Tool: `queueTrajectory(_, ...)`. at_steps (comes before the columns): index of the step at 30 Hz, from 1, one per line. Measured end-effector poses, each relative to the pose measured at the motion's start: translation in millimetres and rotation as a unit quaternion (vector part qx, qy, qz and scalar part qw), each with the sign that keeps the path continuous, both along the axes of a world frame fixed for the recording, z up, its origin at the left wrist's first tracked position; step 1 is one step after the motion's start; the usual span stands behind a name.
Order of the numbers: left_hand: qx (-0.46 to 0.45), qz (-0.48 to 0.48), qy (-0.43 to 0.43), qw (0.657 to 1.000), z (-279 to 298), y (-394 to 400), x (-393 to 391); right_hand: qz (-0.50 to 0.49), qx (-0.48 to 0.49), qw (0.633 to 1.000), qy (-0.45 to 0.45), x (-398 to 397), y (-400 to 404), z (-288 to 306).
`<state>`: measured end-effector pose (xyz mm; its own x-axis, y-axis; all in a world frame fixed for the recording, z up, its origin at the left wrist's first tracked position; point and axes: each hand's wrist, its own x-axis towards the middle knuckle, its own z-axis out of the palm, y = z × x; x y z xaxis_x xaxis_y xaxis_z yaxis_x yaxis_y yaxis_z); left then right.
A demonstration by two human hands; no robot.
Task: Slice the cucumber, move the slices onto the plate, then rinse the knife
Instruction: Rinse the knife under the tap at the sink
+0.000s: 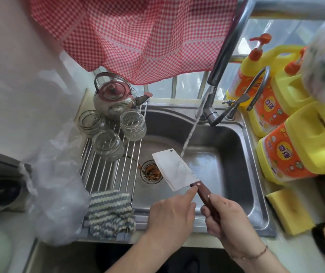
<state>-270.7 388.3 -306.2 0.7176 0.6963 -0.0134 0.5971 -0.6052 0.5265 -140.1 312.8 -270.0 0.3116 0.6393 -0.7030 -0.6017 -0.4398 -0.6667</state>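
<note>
Knife (179,170) held over sink (236,146), blade pointed toward 11 o'clock, just beside water stream (189,134). Right hand (226,219) fingers wrapped round wooden handle. Left hand (173,209) loosely curled, forefinger extended, tip touched to blade heel. Cucumber, plate not seen.

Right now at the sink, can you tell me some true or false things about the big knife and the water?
1. The right hand holds the wide steel cleaver by its brown wooden handle. True.
2. Water is running from the grey metal tap. True.
3. The three clear glass jars sit inside the steel sink basin. False: they stand on the wire drying rack beside it.
4. The left hand holds the yellow sponge. False: its finger touches the cleaver near the handle.
</note>
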Motion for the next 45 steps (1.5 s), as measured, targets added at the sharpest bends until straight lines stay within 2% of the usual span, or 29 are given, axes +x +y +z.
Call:
queueTrajectory(5, -0.058, 0.012, 0.035, 0.998, 7.2, -2.2, -3.2, 0.009, 0.000, 1.000, 0.010, -1.3, -9.0, 0.2)
queueTrajectory(11, -0.063, 0.004, -0.035, 0.997, 10.5, -10.8, -11.7, 0.037, 0.000, 0.999, -0.026, -4.1, -18.8, 1.9)
queueTrajectory(14, -0.062, -0.001, -0.039, 0.997, 8.0, -13.1, -13.2, 0.038, -0.004, 0.997, -0.072, -4.9, -21.7, 3.5)
queueTrajectory(16, -0.058, -0.002, -0.063, 0.996, 6.3, -12.2, -13.1, 0.064, -0.011, 0.986, -0.154, -3.4, -24.1, 2.6)
queueTrajectory(18, -0.035, -0.011, -0.076, 0.996, 6.0, -11.7, -12.6, 0.140, 0.000, 0.938, -0.317, -1.4, -28.0, 5.2)
queueTrajectory(20, 0.011, -0.008, -0.095, 0.995, 3.9, -10.6, -13.0, 0.209, 0.026, 0.846, -0.490, 3.6, -31.2, 8.0)
queueTrajectory(22, 0.043, -0.006, -0.114, 0.993, -0.6, -6.4, -13.7, 0.278, 0.010, 0.744, -0.607, 10.5, -33.7, 7.9)
queueTrajectory(24, 0.086, -0.026, -0.114, 0.989, -6.8, -1.6, -15.1, 0.332, -0.040, 0.650, -0.682, 16.4, -33.5, 6.8)
queueTrajectory(25, 0.108, -0.042, -0.109, 0.987, -9.1, 0.0, -15.3, 0.348, -0.049, 0.622, -0.700, 17.8, -34.5, 6.6)
queueTrajectory(27, 0.133, -0.070, -0.106, 0.983, -12.5, 1.1, -13.6, 0.369, -0.053, 0.599, -0.708, 13.7, -34.8, 12.9)
queueTrajectory(30, 0.148, -0.095, -0.098, 0.980, -15.0, -0.7, -7.0, 0.376, -0.070, 0.624, -0.681, 7.0, -33.2, 20.8)
queueTrajectory(38, 0.141, -0.091, -0.138, 0.976, -25.6, 4.6, 3.1, 0.355, -0.096, 0.650, -0.666, -4.4, -32.2, 13.1)
queueTrajectory(42, 0.154, -0.107, -0.169, 0.968, -34.5, 19.5, 4.0, 0.300, -0.046, 0.715, -0.630, 5.7, -46.8, 15.4)
queueTrajectory(45, 0.156, -0.120, -0.225, 0.954, -34.9, 35.1, 4.9, 0.236, -0.015, 0.765, -0.599, 19.8, -69.2, 40.4)
